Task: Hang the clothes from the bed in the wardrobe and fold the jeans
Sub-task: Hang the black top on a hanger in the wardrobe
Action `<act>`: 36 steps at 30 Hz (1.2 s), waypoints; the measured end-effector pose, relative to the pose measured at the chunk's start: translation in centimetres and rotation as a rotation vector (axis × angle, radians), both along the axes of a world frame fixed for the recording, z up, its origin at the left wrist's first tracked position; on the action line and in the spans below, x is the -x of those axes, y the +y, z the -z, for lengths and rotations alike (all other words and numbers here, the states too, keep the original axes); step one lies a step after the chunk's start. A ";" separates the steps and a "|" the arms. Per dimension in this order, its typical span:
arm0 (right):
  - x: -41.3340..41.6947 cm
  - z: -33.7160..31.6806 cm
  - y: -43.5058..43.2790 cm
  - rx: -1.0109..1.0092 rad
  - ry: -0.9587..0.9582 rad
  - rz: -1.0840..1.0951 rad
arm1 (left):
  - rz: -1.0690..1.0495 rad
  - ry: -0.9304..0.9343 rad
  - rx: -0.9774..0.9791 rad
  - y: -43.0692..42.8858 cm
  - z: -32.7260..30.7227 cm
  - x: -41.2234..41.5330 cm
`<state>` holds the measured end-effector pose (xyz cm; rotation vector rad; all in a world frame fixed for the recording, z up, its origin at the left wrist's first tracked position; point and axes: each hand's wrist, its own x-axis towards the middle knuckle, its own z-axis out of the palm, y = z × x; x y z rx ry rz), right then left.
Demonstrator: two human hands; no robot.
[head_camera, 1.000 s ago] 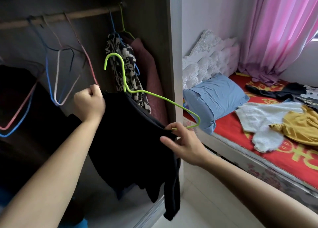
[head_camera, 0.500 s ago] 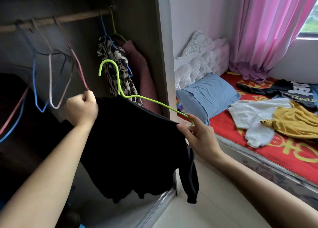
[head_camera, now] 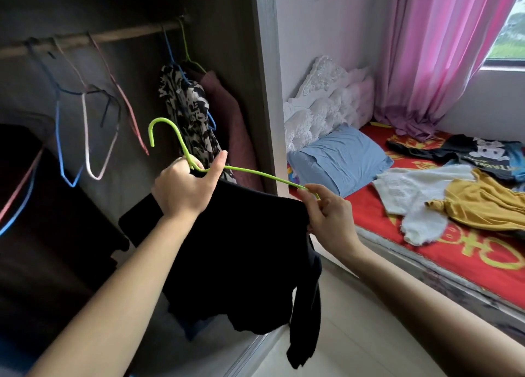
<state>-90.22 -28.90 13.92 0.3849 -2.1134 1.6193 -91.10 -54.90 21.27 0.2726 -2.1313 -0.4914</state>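
Note:
A black long-sleeved top (head_camera: 241, 257) hangs on a lime-green wire hanger (head_camera: 255, 173) in front of the open wardrobe. My left hand (head_camera: 184, 189) grips the hanger at its neck, just under the hook. My right hand (head_camera: 329, 214) pinches the hanger's right end together with the top's shoulder. The wooden rail (head_camera: 113, 37) runs across the wardrobe above, with several empty hangers (head_camera: 85, 126) on it. On the bed (head_camera: 468, 251) lie a white top (head_camera: 409, 194), a mustard top (head_camera: 483, 203) and a black printed shirt (head_camera: 468, 155).
A black-and-white patterned garment (head_camera: 190, 112) and a maroon one (head_camera: 227, 120) hang at the rail's right end. The wardrobe's side panel (head_camera: 267, 92) stands between wardrobe and bed. A blue pillow (head_camera: 338, 157) and a pink curtain (head_camera: 431, 52) are beyond. Dark clothing (head_camera: 42, 220) fills the lower left.
My left hand let go of the top's left shoulder and moved right to grip the hanger's neck. My right hand stayed at the hanger's right end.

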 end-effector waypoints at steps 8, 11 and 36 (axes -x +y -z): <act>-0.2 0.7 2.9 -0.354 0.270 -0.161 | 0.067 -0.076 0.080 -2.3 -1.0 1.1; -0.3 1.0 3.3 -0.443 0.350 -0.223 | 0.064 -0.082 0.102 -3.9 -1.1 1.6; 4.3 -4.6 -3.2 -0.754 0.190 -0.398 | 0.553 -0.504 -0.283 0.6 1.7 0.2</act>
